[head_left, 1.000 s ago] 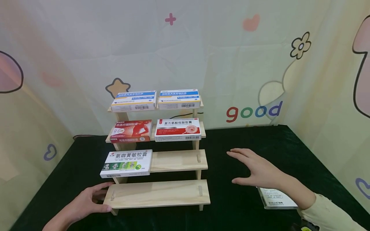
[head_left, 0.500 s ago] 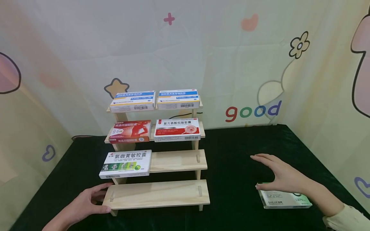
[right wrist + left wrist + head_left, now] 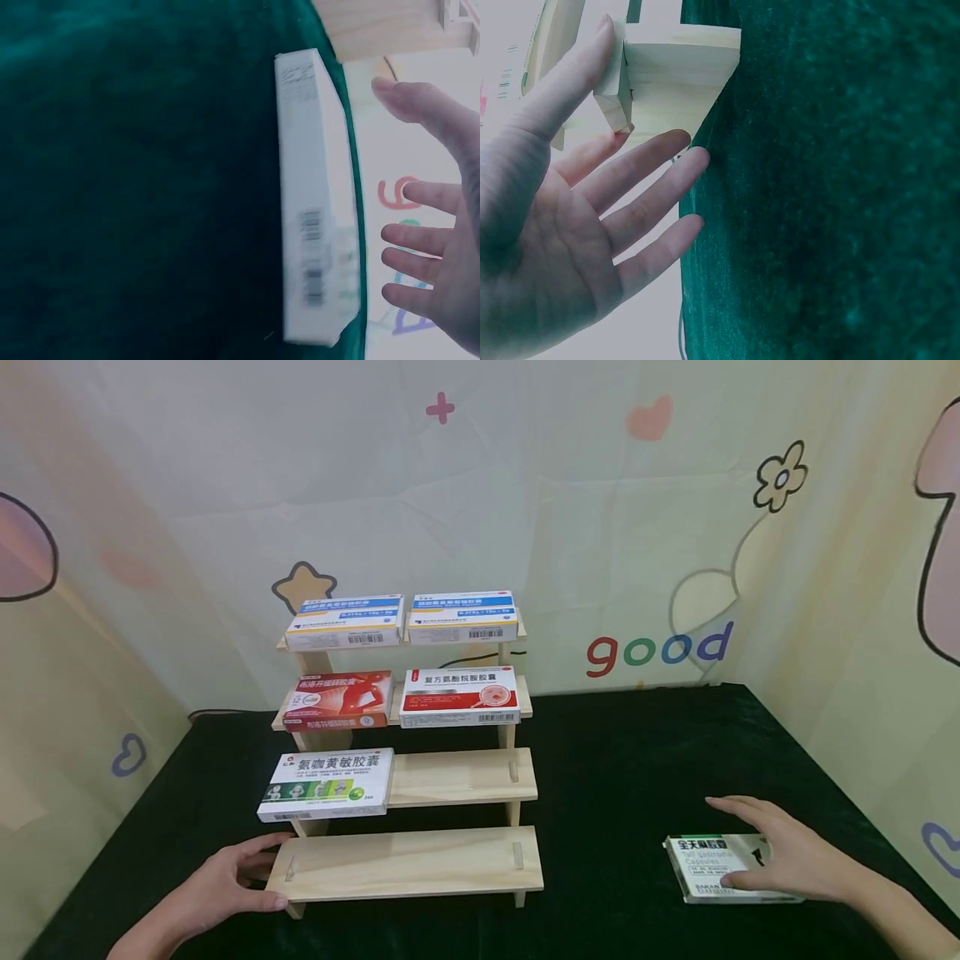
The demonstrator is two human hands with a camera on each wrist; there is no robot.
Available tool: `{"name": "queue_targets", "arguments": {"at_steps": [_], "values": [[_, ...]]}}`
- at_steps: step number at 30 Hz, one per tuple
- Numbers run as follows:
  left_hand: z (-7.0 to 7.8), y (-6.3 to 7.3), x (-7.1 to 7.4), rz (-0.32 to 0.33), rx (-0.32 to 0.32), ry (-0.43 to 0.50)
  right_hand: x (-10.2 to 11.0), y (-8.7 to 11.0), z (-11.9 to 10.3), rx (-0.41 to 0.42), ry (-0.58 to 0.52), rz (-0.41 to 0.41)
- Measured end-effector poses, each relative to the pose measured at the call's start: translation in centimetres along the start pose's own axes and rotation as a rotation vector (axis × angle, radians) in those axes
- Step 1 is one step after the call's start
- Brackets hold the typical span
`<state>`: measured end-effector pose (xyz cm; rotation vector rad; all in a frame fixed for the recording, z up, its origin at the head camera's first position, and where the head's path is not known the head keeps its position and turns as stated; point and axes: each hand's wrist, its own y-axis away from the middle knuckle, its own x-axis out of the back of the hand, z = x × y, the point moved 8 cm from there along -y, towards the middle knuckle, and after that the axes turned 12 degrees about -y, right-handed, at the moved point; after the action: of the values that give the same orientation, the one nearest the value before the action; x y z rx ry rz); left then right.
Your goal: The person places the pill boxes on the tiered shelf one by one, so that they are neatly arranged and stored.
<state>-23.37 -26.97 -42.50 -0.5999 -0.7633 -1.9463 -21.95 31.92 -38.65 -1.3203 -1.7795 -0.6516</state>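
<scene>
A stepped wooden display rack (image 3: 408, 864) stands on the dark green cloth. My left hand (image 3: 228, 883) pinches the left end of its lowest shelf between thumb and index finger; the other fingers extend loosely in the left wrist view. At the right, a white and green medicine box (image 3: 705, 864) lies flat on the cloth. Above it hovers my right hand (image 3: 798, 856), thumb and fingers spread, covering part of the box's right side. In the right wrist view a gap separates the fingers from the box (image 3: 307, 202).
Two blue and white medicine boxes (image 3: 462, 618) sit on the top shelf. Below them are a red box (image 3: 339, 700) and a red and white box (image 3: 461, 697). A white and green box (image 3: 327, 785) occupies the third shelf's left half. A printed curtain (image 3: 480, 510) hangs behind.
My right hand has moved right and down, from beside the rack to over the medicine box on the cloth. The left hand keeps its place on the shelf end.
</scene>
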Motion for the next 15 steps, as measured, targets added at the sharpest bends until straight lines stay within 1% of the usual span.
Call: {"name": "queue_targets", "arguments": {"at_steps": [7,12,15], "values": [[0.0,0.1,0.0,0.008,-0.004,-0.009,-0.6,1.7,2.2,-0.032,-0.012,-0.01],[0.1,0.1,0.0,0.013,-0.009,-0.016,-0.9,2.2,3.1,-0.044,-0.033,-0.035],[-0.1,0.1,0.0,0.012,0.006,-0.028,-1.1,2.5,3.5,-0.053,-0.052,-0.052]]}}
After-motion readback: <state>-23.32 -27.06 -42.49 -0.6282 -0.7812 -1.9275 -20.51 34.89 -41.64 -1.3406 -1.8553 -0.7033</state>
